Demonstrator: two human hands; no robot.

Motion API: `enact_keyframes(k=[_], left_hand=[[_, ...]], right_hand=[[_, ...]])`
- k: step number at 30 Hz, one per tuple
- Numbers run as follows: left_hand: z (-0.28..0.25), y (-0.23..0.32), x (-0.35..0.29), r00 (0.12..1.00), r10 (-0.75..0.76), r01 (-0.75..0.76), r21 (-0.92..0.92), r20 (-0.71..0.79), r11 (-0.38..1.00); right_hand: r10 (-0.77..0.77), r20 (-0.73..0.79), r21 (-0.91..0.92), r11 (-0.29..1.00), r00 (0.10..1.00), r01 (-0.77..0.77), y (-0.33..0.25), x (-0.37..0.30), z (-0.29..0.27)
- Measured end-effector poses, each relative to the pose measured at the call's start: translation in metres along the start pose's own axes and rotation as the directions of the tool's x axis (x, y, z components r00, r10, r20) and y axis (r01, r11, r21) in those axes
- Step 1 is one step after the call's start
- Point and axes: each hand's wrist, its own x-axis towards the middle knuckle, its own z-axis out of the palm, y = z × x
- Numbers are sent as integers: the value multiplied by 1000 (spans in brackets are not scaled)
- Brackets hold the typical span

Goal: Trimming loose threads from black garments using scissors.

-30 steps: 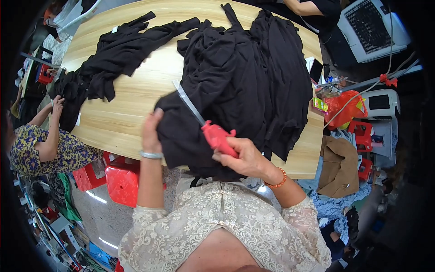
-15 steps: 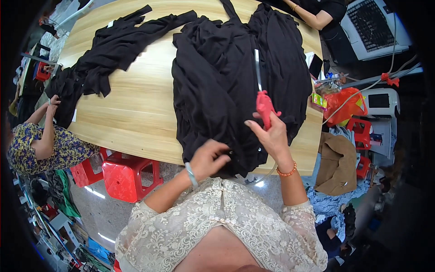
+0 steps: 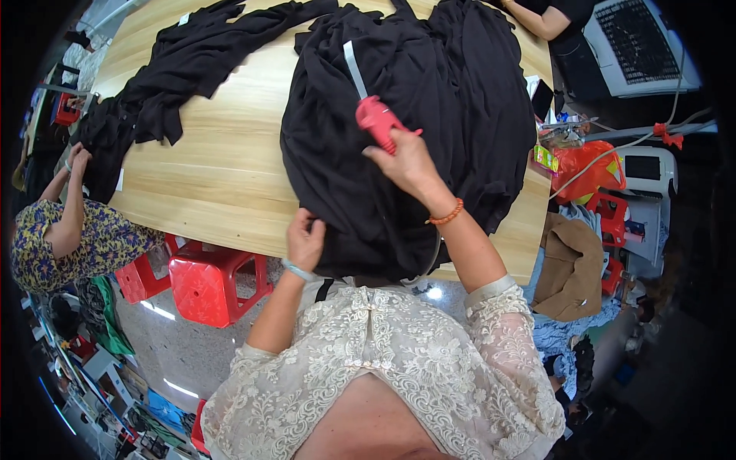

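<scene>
Black garment [image 3: 429,130] lies heaped across the right half of the bench [image 3: 222,176], its hem draped over the near edge. Judged soft, limp and light; likely to slide and bunch, so best held at the hem or a fold. Left hand [image 3: 305,239] pinches the cloth at the near edge, fingers closed on it. Right hand [image 3: 406,159] is wrapped tight round the red handle of a long-bladed tool [image 3: 366,96] resting on the garment. A second black garment [image 3: 176,77] lies toward the far left corner. Bench is pale smooth wood. Red stools [image 3: 207,280] stand below; another person [image 3: 73,230] sits at the left edge.
</scene>
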Motion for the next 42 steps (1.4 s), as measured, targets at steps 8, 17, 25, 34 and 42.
enact_keyframes(k=[8,17,25,34,42], left_hand=[[-49,-39,-25,924,-33,127,226,-381,966],[17,25,-6,924,321,-125,630,-207,766],[-24,31,9,976,-186,217,-378,117,900],[-30,17,-41,964,12,36,177,-265,984],[39,50,-58,669,-494,743,-519,555,423]], right_hand=[[94,-77,-170,980,993,-106,14,-16,-22],[48,-14,-55,997,999,-49,-13,-53,-33],[44,156,-132,991,987,-23,18,-102,41],[298,576,60,913,761,-403,45,-133,-35],[324,653,242,767,684,-595,22,-158,-49]])
